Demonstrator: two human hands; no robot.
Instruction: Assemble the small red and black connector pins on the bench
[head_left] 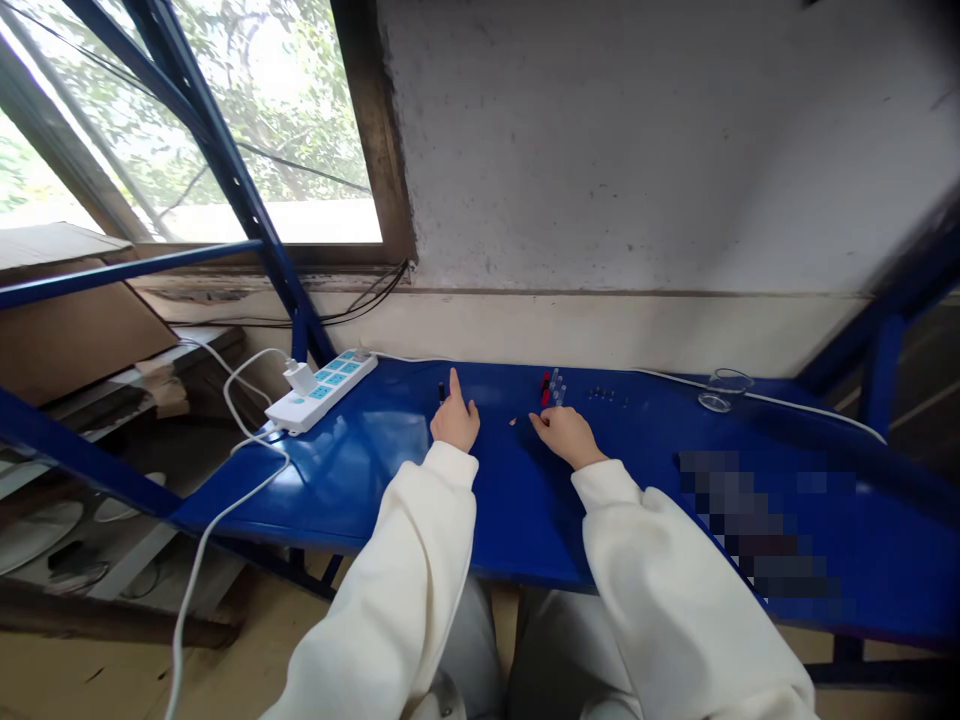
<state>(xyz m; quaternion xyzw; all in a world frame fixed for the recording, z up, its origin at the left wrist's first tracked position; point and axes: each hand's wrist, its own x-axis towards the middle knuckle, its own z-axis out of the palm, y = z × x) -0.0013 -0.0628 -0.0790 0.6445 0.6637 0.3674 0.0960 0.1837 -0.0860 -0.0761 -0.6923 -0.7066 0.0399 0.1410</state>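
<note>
My left hand (454,420) rests on the blue metal shelf (360,480), index finger stretched forward beside a small black part (442,391); nothing shows in it. My right hand (564,433) lies a little to the right, fingers curled toward the left near a tiny orange-brown piece (512,421). What it holds, if anything, is hidden. Just beyond it stand a small red part (545,388) and some clear plastic pieces (556,387). A row of several tiny dark parts (607,396) lies further right. Both sleeves are white.
A white power strip (322,390) with blue sockets and a plugged adapter sits at the shelf's left, its white cable (217,520) hanging down. A clear round dish (724,390) sits at the right rear. Blue frame struts, a window and a grey wall stand behind.
</note>
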